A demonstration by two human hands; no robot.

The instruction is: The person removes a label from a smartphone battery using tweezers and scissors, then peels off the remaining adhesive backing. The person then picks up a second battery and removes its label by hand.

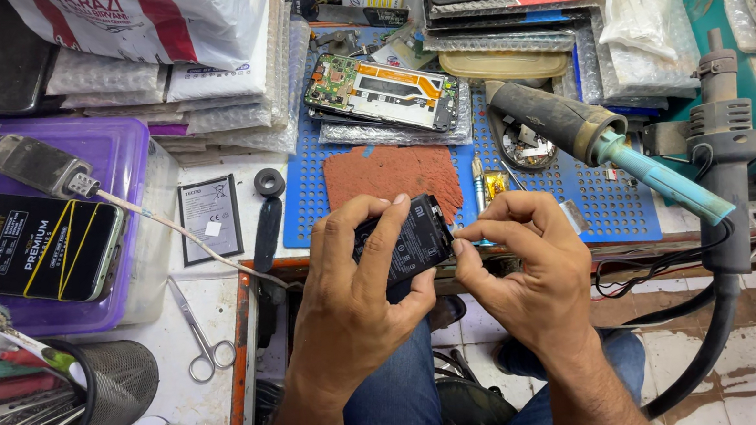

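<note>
My left hand point(358, 282) grips a flat black phone battery point(410, 237) over the front edge of the workbench, fingers curled over its top and thumb underneath. My right hand point(523, 257) pinches the battery's right edge with thumb and forefinger. Beyond the hands lies a blue perforated work mat point(608, 203) with a reddish cloth patch point(388, 173) on it. An opened phone with its circuit board showing point(383, 95) rests at the back of the mat.
A hot-air gun point(579, 125) with a teal handle lies at right beside a grey stand point(722, 132) and black hose. At left are a purple box point(115, 144), a spare battery point(209, 219), scissors point(193, 331), a mesh tool cup point(120, 383) and bubble-wrapped parts.
</note>
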